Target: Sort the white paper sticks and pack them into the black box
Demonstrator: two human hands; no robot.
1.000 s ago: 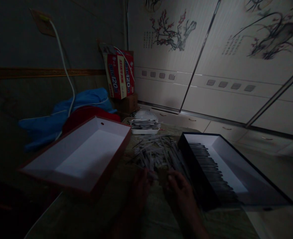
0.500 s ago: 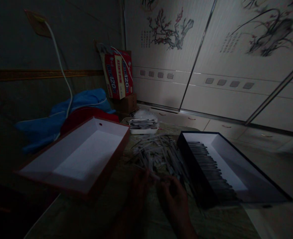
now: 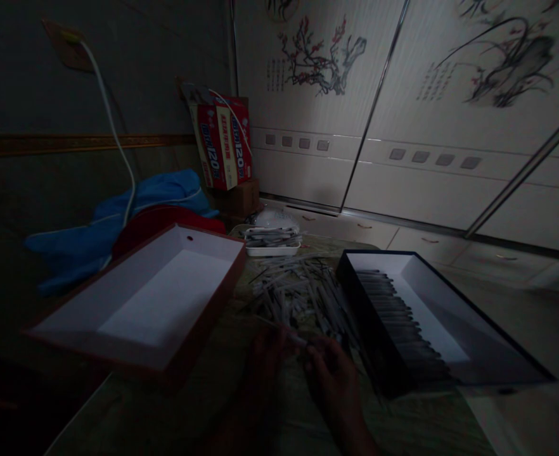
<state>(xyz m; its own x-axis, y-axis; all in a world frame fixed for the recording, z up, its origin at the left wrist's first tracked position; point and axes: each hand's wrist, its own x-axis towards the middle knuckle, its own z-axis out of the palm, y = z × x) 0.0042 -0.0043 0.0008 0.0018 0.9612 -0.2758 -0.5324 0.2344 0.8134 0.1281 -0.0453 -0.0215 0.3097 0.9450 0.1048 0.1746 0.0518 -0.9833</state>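
My left hand (image 3: 266,356) and my right hand (image 3: 333,372) are close together above the near part of the table, both closed on one thin, pale pen (image 3: 296,338). The left fingers pinch its left part and the right fingers grip its right end; dim light hides the fine detail. Just beyond my hands lies a loose heap of clear and dark pen parts (image 3: 303,288). To the right, a dark box (image 3: 374,329) with a white inside holds a row of several pens (image 3: 403,316) along its left side.
At the left stands a red-brown box (image 3: 203,323) with a white interior. A white tray (image 3: 274,251) full of slim parts sits at the far end of the table (image 3: 279,418). Behind are blue cloth (image 3: 156,193), red cartons (image 3: 225,142) and white cabinet doors (image 3: 303,171).
The view has shifted very slightly. My hands stay in nearly the same place with the pen between them, and the right fingers have moved a little around its end.
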